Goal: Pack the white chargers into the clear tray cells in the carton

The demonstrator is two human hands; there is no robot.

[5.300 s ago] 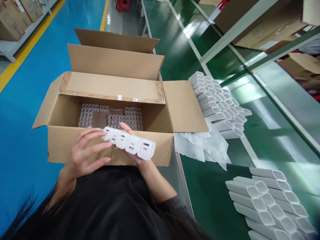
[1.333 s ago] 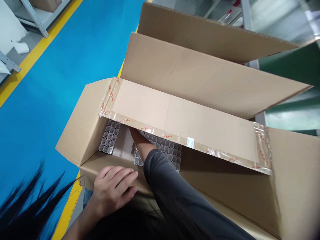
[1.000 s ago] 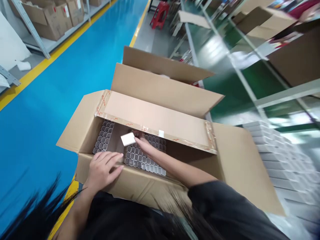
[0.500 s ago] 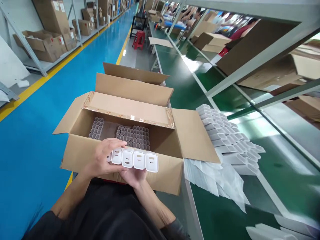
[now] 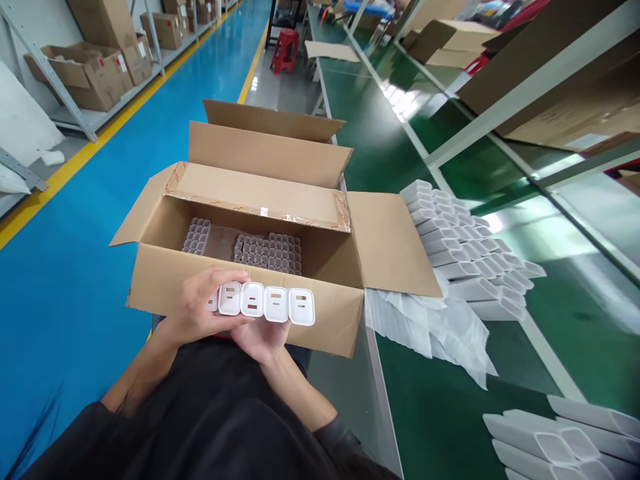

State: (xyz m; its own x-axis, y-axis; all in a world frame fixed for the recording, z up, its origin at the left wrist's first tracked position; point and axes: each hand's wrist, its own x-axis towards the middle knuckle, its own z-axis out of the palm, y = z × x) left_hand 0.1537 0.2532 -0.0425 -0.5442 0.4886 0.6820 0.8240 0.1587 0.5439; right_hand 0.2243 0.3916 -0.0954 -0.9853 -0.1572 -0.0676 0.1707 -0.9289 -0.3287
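Observation:
Several white plastic charger housings [image 5: 277, 305] sit side by side in a row, their slotted end faces turned up to me. My left hand [image 5: 200, 310] is closed around the row's left end, thumb below and fingers above. Beneath the row, my right hand [image 5: 261, 337] cups it from under; its fingers are mostly hidden. Just beyond my hands stands an open cardboard box [image 5: 245, 285]. Inside it, grey-white housings [image 5: 285, 254] are packed upright in blocks, with another block [image 5: 197, 236] at the left end.
On the green work table [image 5: 425, 400] at right, white housings [image 5: 463, 247] lie stacked beside crumpled white wrapping sheets [image 5: 430, 327]. More housings [image 5: 555, 443] lie near the bottom right. Metal frame bars cross above. A blue aisle and shelves with cartons [image 5: 75, 77] are at left.
The view has shifted, so the box and table stacks sit higher in the picture. My hands still hold the row, now slightly closer to me relative to the box.

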